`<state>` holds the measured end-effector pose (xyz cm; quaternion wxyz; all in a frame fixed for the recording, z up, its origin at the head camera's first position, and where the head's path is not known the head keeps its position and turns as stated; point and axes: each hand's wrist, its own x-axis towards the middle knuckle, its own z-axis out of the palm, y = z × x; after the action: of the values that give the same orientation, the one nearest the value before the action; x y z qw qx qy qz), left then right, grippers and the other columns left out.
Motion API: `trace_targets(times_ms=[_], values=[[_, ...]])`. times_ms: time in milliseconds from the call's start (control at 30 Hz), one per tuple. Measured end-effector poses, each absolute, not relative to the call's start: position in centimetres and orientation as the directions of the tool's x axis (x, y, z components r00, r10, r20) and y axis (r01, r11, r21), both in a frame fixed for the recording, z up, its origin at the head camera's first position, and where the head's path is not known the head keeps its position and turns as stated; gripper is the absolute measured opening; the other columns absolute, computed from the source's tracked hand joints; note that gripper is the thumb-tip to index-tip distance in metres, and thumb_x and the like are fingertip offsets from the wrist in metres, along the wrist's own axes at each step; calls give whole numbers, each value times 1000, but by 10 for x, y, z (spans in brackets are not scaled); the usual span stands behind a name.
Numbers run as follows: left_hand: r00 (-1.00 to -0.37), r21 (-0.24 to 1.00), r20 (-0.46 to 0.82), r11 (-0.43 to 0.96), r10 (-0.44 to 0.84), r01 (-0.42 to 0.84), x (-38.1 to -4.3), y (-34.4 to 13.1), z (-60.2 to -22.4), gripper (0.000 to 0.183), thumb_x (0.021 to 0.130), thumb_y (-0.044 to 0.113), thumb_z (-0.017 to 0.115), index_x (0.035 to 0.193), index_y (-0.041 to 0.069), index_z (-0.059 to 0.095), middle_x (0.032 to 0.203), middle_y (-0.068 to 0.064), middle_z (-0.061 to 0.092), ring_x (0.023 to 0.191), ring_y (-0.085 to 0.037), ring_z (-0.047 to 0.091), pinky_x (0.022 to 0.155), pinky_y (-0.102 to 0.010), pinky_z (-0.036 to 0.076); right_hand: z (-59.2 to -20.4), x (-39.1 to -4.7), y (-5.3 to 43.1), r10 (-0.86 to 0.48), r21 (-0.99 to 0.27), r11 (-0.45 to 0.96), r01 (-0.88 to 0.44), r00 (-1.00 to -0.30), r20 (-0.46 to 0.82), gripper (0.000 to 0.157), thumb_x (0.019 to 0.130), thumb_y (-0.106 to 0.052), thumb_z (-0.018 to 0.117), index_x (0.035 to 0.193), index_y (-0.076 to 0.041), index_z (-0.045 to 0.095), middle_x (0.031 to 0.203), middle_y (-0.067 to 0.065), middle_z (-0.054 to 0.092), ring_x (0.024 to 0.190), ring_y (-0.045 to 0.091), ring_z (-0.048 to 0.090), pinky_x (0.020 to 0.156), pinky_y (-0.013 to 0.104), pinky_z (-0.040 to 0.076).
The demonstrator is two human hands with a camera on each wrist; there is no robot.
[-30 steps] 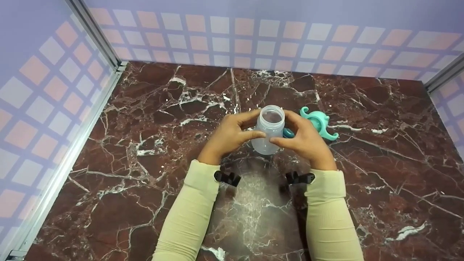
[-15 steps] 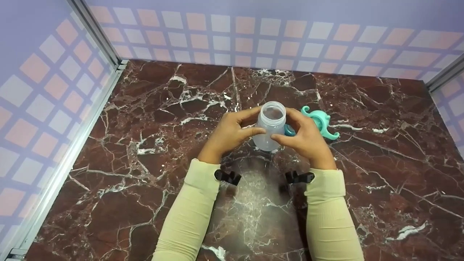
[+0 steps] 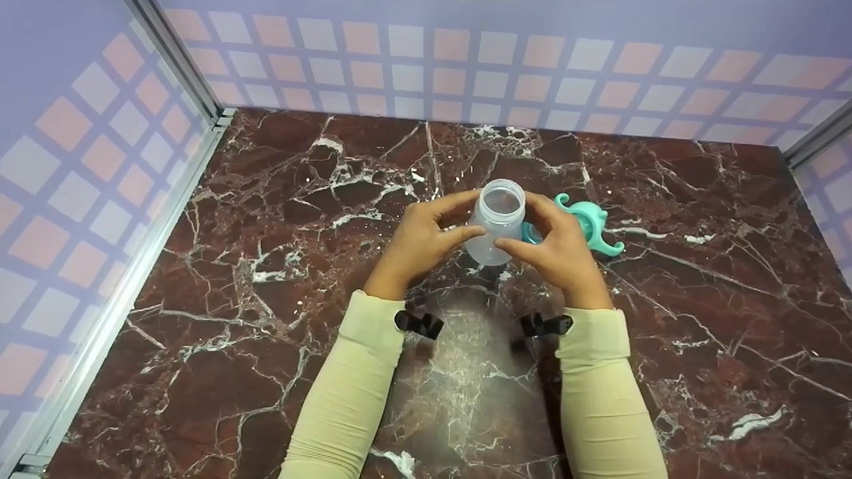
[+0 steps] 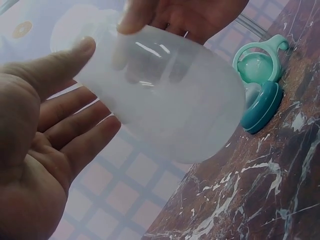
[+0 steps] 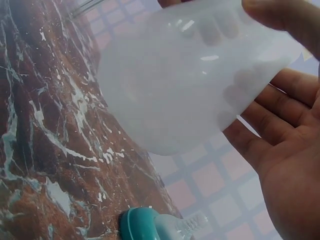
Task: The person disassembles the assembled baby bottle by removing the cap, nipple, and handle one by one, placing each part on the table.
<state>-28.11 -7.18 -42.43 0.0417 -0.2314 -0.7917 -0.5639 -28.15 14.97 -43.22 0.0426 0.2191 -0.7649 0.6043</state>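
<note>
A translucent baby bottle [image 3: 494, 229] with an uncovered threaded mouth is held between both hands, mouth up and tilted slightly. My left hand [image 3: 419, 239] grips it from the left, thumb on the near side and fingers behind. From the right, my right hand [image 3: 559, 246] grips the same bottle in the same way. The bottle appears lifted off the table in the wrist views. A teal collar ring [image 4: 262, 107] with a clear nipple [image 5: 180, 225] lies just beyond the right hand, partly hidden by it in the head view. Beside it lies a mint two-handled piece [image 3: 592, 219].
The dark red marbled table [image 3: 266, 372] spreads around the hands. Tile-patterned walls [image 3: 399, 73] stand at the back and sides, with metal frame strips [image 3: 120, 266] along the left edge. Black wrist mounts [image 3: 419, 324] sit inside both cuffs.
The bottle has moved a little upward in the head view, away from the person, with both hands keeping their grip. The ring and the two-handled piece have stayed in place.
</note>
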Motion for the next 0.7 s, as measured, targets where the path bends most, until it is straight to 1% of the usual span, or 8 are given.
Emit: trace_targets(times_ms=[133, 267, 467, 533, 700], values=[[-915, 904, 293, 231, 278, 360, -282, -72, -425, 47, 81, 25, 76, 125, 12, 65, 125, -7, 67, 114, -14, 65, 94, -19, 51, -435, -283, 149, -236, -909, 206, -363, -920, 314, 67, 68, -14, 88, 129, -7, 59, 122, 6, 66, 113, 17, 62, 102, 32, 47], [-925, 909, 281, 240, 257, 342, -283, -73, -425, 37, 83, 23, 75, 117, 10, 69, 117, -7, 71, 108, -14, 68, 91, -19, 53, -438, -285, 149, -210, -916, 229, -330, -935, 285, 67, 70, -17, 86, 129, -7, 57, 123, 8, 66, 115, 17, 61, 103, 36, 46], [-927, 909, 270, 247, 261, 334, -283, -74, -423, 34, 84, 24, 75, 114, 9, 70, 114, -7, 72, 104, -14, 69, 90, -19, 53, -444, -288, 149, -204, -919, 246, -309, -943, 262, 67, 72, -16, 85, 130, -6, 53, 126, 10, 63, 120, 20, 58, 109, 38, 42], [-928, 910, 269, 249, 257, 332, -282, -74, -422, 34, 84, 23, 75, 114, 8, 71, 113, -8, 72, 103, -14, 69, 90, -19, 53, -443, -288, 148, -202, -923, 241, -301, -945, 255, 66, 73, -14, 84, 130, -3, 52, 127, 12, 62, 123, 22, 57, 110, 37, 42], [-929, 911, 267, 247, 256, 330, -282, -75, -422, 32, 84, 22, 75, 112, 8, 71, 112, -8, 72, 101, -13, 69, 89, -19, 53, -431, -282, 142, -197, -926, 258, -275, -954, 228, 66, 76, -2, 80, 132, 5, 46, 132, 20, 57, 128, 30, 54, 112, 36, 40]])
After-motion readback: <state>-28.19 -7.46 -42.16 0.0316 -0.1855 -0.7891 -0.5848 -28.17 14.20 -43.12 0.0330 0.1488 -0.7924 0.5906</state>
